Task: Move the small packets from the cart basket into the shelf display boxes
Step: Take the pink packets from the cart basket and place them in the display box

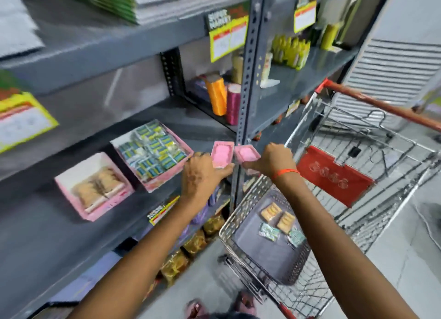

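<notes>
Fingers of the left hand [202, 175] pinch one pink packet [222, 157]; the right hand [274, 160] grips another [247, 154], edges nearly touching, at the shelf's front edge. Left of them sit two pink display boxes [152, 151], [94, 186]. Below, four packets [278, 219] remain in the cart basket [262, 252].

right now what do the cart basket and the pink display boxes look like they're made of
Cart basket: bare metal wire, silvery, judging by the shiny grid mesh. Pink display boxes: probably matte printed cardboard, with thin flat folded walls. Blur leaves the finish uncertain.
</notes>
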### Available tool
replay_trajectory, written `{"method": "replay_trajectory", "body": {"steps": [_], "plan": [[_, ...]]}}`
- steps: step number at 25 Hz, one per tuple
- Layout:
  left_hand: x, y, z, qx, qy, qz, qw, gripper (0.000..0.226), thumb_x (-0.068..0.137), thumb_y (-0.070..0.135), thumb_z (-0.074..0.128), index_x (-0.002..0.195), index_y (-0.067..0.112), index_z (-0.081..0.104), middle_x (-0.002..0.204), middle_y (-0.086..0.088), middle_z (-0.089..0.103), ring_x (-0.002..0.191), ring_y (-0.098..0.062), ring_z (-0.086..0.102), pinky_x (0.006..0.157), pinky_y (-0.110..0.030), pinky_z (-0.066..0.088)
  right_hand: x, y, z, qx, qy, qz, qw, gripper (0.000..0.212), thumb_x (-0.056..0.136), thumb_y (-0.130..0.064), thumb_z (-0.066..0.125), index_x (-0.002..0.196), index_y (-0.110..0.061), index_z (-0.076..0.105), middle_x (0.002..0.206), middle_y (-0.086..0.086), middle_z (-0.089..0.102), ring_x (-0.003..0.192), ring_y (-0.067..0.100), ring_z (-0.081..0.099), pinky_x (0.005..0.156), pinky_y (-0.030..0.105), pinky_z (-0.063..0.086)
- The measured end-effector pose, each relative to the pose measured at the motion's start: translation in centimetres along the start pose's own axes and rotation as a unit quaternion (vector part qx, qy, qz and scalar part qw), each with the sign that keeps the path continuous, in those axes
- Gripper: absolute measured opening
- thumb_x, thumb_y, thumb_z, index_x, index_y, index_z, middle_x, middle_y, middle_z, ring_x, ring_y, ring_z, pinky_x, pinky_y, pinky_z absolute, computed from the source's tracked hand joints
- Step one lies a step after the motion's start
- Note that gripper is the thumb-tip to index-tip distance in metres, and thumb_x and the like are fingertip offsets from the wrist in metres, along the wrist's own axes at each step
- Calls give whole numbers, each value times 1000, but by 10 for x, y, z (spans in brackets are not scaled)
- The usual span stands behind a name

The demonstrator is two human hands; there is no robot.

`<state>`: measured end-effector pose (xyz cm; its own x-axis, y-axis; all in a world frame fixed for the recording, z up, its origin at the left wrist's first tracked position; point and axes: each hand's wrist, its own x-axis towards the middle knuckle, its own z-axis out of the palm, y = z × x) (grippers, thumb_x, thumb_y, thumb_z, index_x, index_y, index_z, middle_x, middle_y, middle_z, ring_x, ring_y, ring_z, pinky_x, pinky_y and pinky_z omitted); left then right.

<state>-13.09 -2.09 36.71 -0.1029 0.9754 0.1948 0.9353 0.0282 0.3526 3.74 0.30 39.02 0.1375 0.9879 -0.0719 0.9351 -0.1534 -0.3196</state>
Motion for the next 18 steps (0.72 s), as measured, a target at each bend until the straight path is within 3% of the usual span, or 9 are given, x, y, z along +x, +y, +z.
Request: {"method": "replay_trajectory", "body": {"steps": [6,11,18], "plan": [[-1,-59,-53,10,54,-123,991,64,72,63,66,91,1,70,93,-24,72,89,-38,68,73,-41,53,3,-81,6,20,4,-82,996,68,63,-54,79,92,6,68,102,28,71,97,38,67,79,39,54],[-27,-139,-90,6,108,-249,962,63,72,62,68,84,0,68,89,-23,72,84,-36,67,71,-39,52,-11,-170,37,45,-30,-175,983,68,64,-59,76,95,1,69,105,25,71,100,37,66,81,38,54],[-42,-210,-92,-14,105,-372,922,58,75,52,72,90,-4,69,95,-28,71,92,-42,67,77,-42,54,-37,-253,89,51,-98,-258,960,65,70,-60,72,92,1,69,99,24,72,96,36,68,78,35,54]]}}
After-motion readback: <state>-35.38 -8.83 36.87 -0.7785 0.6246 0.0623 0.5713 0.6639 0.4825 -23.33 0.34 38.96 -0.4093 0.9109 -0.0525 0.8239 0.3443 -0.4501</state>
